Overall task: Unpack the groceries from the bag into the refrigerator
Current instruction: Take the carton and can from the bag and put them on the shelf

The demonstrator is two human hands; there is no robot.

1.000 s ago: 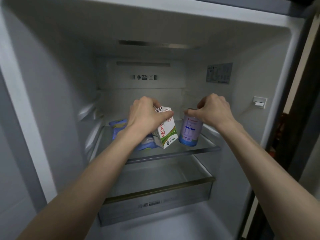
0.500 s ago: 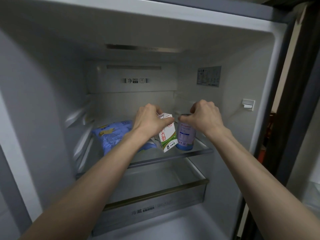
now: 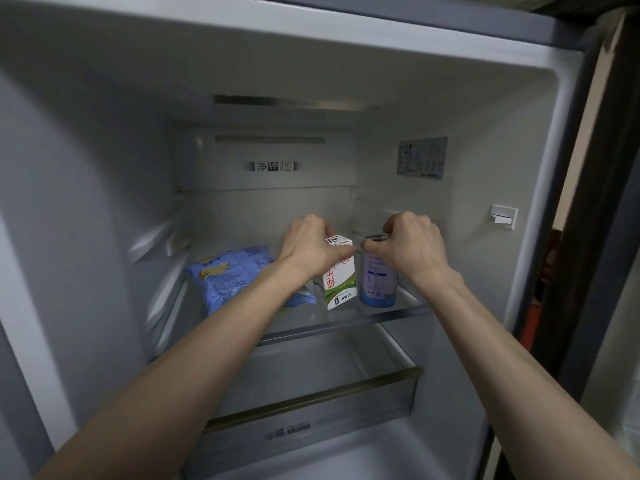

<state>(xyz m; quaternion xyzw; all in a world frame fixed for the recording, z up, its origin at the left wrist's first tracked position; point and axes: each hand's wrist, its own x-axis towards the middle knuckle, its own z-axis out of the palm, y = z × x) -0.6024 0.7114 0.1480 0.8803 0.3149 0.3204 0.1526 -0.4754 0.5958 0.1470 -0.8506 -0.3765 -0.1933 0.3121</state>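
Both my arms reach into the open refrigerator. My left hand (image 3: pixel 311 245) grips the top of a small white and green milk carton (image 3: pixel 341 284), which stands on the glass shelf (image 3: pixel 346 323). My right hand (image 3: pixel 414 242) holds the rim of a blue and white can (image 3: pixel 375 284), upright on the same shelf just right of the carton. A blue snack bag (image 3: pixel 228 275) lies flat on the shelf's left side, partly behind my left forearm. The grocery bag is out of sight.
Below the shelf sits a clear drawer (image 3: pixel 311 420) with a dark front rail. The fridge's right wall carries a label (image 3: pixel 421 157) and a white switch (image 3: pixel 503 216). The dark door frame (image 3: pixel 595 237) runs down the right.
Both hands have pushed deeper into the fridge and lowered the carton and can, which now stand on the shelf. The view has shifted, showing more of the blue bag.
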